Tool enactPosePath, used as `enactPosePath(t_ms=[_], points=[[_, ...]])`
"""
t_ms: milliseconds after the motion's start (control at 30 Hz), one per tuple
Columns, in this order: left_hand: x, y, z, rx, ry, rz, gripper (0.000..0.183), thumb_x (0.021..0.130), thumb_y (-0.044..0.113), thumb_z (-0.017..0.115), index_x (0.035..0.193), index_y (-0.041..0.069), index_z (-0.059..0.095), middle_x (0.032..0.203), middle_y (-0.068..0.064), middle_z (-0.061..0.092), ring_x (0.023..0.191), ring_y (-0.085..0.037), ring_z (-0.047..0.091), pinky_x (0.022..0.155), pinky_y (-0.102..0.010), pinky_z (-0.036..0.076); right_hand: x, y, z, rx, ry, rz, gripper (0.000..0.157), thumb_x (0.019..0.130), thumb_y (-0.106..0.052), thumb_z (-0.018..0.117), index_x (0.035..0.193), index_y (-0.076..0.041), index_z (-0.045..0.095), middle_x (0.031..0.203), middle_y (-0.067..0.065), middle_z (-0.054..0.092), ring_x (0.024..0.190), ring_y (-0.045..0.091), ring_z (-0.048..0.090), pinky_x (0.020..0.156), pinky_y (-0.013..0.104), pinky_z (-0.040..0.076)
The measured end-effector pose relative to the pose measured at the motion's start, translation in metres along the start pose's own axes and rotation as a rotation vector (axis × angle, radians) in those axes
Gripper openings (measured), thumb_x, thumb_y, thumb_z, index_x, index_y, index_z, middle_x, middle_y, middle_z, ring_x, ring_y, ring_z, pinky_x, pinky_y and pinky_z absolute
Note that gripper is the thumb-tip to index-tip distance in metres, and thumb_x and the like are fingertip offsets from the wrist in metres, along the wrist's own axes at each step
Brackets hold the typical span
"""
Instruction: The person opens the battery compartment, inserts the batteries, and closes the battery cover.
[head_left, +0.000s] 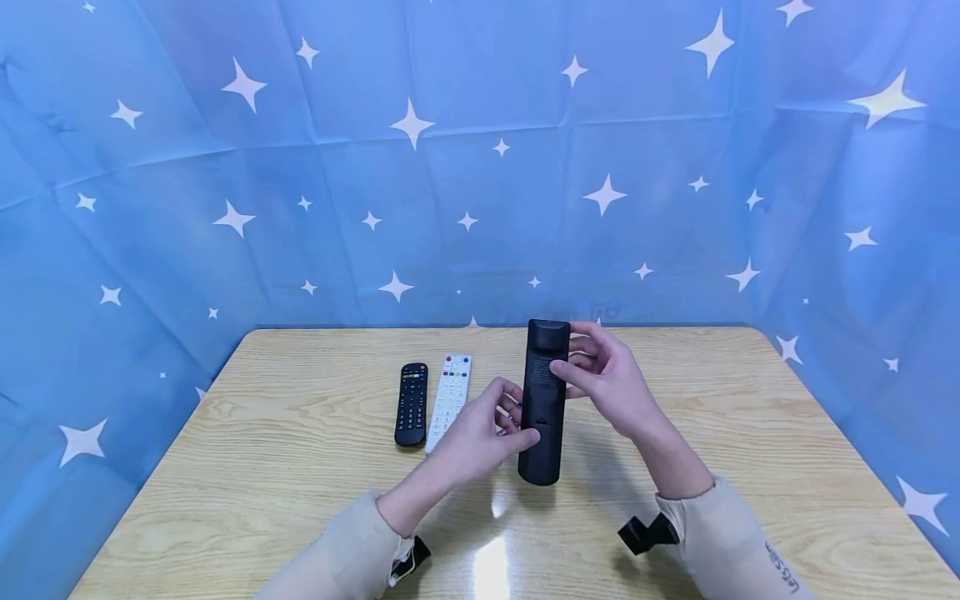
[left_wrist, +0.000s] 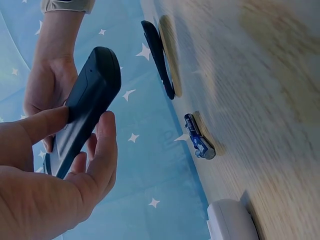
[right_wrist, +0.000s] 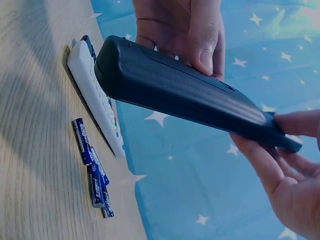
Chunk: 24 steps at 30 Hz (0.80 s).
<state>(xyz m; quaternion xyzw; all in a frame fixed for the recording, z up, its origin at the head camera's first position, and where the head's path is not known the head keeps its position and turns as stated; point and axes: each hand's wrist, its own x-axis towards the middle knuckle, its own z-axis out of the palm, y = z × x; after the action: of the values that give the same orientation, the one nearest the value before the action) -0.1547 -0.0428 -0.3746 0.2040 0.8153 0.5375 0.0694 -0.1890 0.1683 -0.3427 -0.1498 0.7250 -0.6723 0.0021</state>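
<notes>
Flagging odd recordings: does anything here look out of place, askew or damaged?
Mildly: the batteries lie loose on the table in a jumble, some overlapping, rather than in a row. The held black remote shows its back, and its battery cover looks seated. No spill or damage is visible.

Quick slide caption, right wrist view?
Left hand and right hand hold a black remote; batteries and a white remote lie on the wooden table.

Wood-grain table [head_left: 300, 517] bears a white remote [head_left: 448, 400]. Just left of it: black remote [head_left: 411, 404]. Right: blue batteries [right_wrist: 94, 180]; farther right, dark slim object [left_wrist: 157, 55].
</notes>
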Motion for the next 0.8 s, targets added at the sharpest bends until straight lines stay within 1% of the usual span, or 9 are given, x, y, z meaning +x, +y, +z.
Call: enactPosePath(t_ms=[100,133,300,367,467,533,633,800], points=[[-0.001,-0.001,0.002,0.009,0.016,0.018,0.038,0.085,0.018,0.074,0.114,0.014,0.05,0.092,0.001,0.059,0.078,-0.013,0.06,0.068,-0.027,0.052,0.0,0.001,-0.001,0.009,0.006,0.0,0.054,0.088,-0.008,0.07,0.136,-0.007,0.044,0.113,0.02,0.059,0.09,0.023,0.064,0.068,0.051,0.056],[-0.001,-0.001,0.002,0.021,0.024,0.035,0.038,0.085,0.017,0.074,0.115,0.013,0.05,0.092,0.001,0.059,0.078,-0.012,0.06,0.067,-0.027,0.052,0.0,0.001,-0.001,0.009,0.008,0.001,0.054,0.088,-0.008,0.07,0.136,-0.007,0.044,0.113,0.02,0.059,0.09,0.023,0.064,0.069,0.051,0.056],[-0.005,0.001,0.007,0.128,0.073,0.132,0.041,0.087,0.014,0.071,0.121,0.009,0.048,0.096,-0.001,0.056,0.076,-0.012,0.06,0.063,-0.023,0.052,-0.001,0.001,-0.001,0.001,0.024,0.009,0.054,0.089,-0.011,0.07,0.135,-0.007,0.043,0.113,0.021,0.057,0.092,0.023,0.064,0.07,0.05,0.056],[-0.006,0.003,0.009,0.16,0.086,0.153,0.045,0.086,0.014,0.072,0.123,0.008,0.048,0.096,-0.001,0.055,0.076,-0.014,0.059,0.061,-0.021,0.052,-0.002,0.001,0.0,0.005,0.031,0.012,0.054,0.089,-0.011,0.07,0.135,-0.008,0.042,0.113,0.021,0.056,0.094,0.023,0.063,0.07,0.049,0.056],[-0.007,0.005,0.011,0.215,0.098,0.158,0.051,0.082,0.02,0.077,0.122,0.007,0.048,0.097,0.0,0.054,0.077,-0.017,0.058,0.062,-0.019,0.05,-0.002,0.0,0.001,0.018,0.036,0.015,0.053,0.089,-0.012,0.07,0.134,-0.009,0.043,0.113,0.02,0.056,0.094,0.025,0.063,0.07,0.049,0.056],[-0.007,0.006,0.013,0.251,0.104,0.148,0.056,0.079,0.024,0.081,0.121,0.009,0.047,0.096,0.001,0.054,0.078,-0.018,0.058,0.062,-0.02,0.049,-0.003,-0.001,0.003,0.021,0.034,0.014,0.053,0.088,-0.012,0.071,0.133,-0.01,0.043,0.113,0.02,0.056,0.095,0.026,0.062,0.07,0.049,0.056],[-0.008,0.007,0.016,0.31,0.117,0.122,0.061,0.074,0.034,0.083,0.117,0.011,0.047,0.095,0.003,0.053,0.076,-0.015,0.055,0.063,-0.021,0.046,-0.005,-0.002,0.004,0.016,0.027,0.016,0.053,0.088,-0.013,0.072,0.132,-0.011,0.043,0.114,0.019,0.056,0.095,0.028,0.062,0.07,0.05,0.056],[-0.008,0.007,0.022,0.359,0.139,0.084,0.069,0.07,0.045,0.084,0.116,0.012,0.044,0.096,0.005,0.052,0.074,-0.009,0.055,0.064,-0.023,0.048,-0.006,-0.001,0.005,0.004,0.018,0.017,0.054,0.088,-0.016,0.072,0.133,-0.012,0.043,0.115,0.019,0.056,0.098,0.03,0.061,0.07,0.048,0.057]])
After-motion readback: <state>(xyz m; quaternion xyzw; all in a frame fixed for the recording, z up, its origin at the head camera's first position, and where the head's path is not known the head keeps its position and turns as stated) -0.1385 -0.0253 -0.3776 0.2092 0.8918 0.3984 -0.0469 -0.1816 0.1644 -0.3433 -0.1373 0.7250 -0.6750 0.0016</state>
